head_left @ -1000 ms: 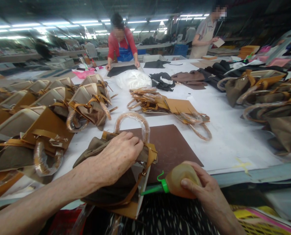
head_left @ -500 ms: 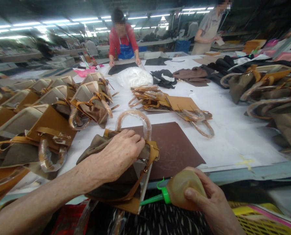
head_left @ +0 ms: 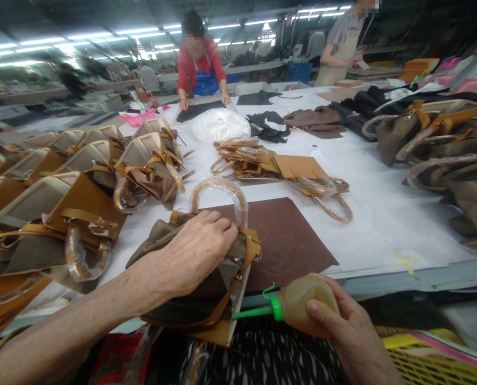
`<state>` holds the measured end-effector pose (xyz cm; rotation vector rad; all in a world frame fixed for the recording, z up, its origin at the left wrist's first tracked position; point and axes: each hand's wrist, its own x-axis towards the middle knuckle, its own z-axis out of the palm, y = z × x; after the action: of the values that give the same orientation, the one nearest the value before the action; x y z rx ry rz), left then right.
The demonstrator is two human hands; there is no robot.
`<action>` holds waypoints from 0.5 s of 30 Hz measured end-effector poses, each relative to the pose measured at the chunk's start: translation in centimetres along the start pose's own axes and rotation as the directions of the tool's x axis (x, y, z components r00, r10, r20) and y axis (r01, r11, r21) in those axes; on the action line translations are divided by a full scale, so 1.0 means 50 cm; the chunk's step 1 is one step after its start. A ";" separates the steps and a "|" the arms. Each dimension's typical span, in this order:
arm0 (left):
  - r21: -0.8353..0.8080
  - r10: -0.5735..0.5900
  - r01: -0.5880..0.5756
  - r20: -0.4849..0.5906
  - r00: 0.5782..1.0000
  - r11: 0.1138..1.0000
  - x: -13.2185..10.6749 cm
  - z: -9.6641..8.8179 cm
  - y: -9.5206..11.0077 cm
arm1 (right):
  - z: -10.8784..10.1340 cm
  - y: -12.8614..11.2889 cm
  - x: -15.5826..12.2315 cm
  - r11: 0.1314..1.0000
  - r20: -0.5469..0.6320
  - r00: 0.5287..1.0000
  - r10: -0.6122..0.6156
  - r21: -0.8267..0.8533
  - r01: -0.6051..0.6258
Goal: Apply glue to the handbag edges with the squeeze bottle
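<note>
My left hand is closed on the upper part of a handbag, olive-brown fabric with tan trim, lying across the table's near edge. Its fingertips are partly hidden in the bag. One plastic-wrapped handle arches beyond my fingers. In my right hand is a squeeze bottle of amber liquid, held on its side. The bottle's green nozzle points left, its tip at the bag's pale side edge; whether it touches, I cannot tell. Under the bag lies a dark brown sheet.
Rows of similar handbags stand at left, with more bags piled at right. Tan handle pieces lie mid-table. A yellow basket is low at right. Across the table, a person in red handles black fabric.
My right hand has shifted the bottle slightly; its nozzle tip has moved a little farther up the bag's edge and sits more level. My left hand stays on the bag.
</note>
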<state>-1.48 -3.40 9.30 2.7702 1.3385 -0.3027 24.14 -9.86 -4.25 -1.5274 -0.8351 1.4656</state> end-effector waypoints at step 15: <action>0.047 0.016 -0.014 -0.025 1.000 0.999 0.002 0.007 -0.001 | 0.016 -0.022 -0.048 0.993 -0.004 0.996 0.087 0.083 -0.086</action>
<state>-1.54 -3.35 8.93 2.8304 1.3326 -0.3040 23.23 -11.46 -2.21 -1.5225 -0.7021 1.5367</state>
